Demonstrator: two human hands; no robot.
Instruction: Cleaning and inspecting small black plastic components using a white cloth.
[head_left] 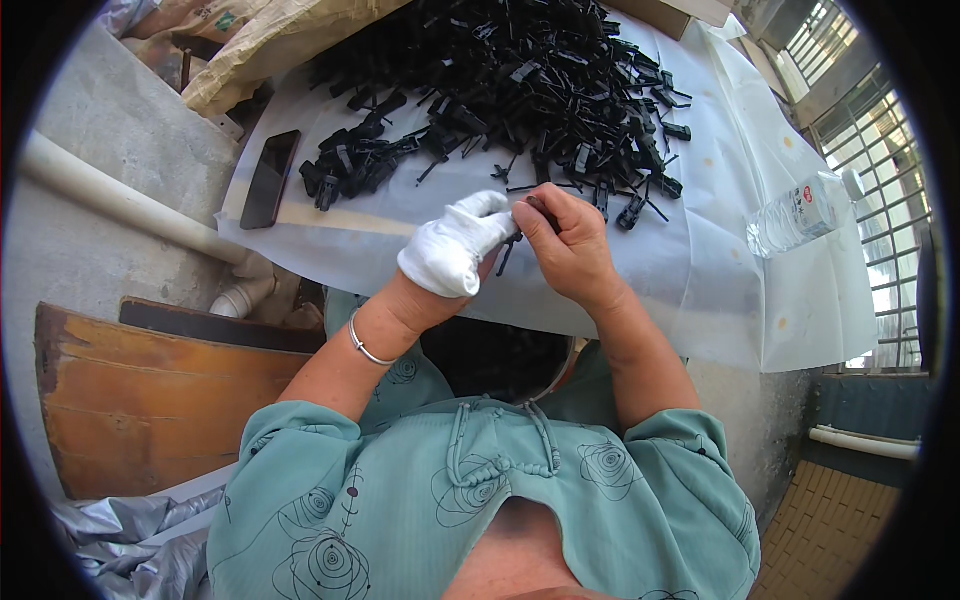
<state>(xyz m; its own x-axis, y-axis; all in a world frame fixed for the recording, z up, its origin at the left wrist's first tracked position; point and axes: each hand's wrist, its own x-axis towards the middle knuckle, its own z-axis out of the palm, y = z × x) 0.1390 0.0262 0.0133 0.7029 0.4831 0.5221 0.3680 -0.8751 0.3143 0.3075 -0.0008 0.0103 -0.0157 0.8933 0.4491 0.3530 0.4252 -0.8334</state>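
Observation:
My left hand [452, 248], in a white glove, is closed around a small black plastic part [508, 256], whose thin end sticks out below the fingers. My bare right hand [572, 245] meets it at the fingertips, thumb and forefinger pinched on a small dark piece [538, 206]. Whether that piece belongs to the same part is hidden by the fingers. Just beyond both hands lies a big heap of black plastic parts [540, 90], many with thin protruding arms. A few loose ones [503, 172] lie at its near edge.
A whitish sheet [690, 290] covers the table. On it are a dark phone [270, 180] at left and a clear water bottle [795, 215] lying at right. A dark round container [490, 365] sits below the table edge, between my legs. A tan sack [275, 55] borders the heap.

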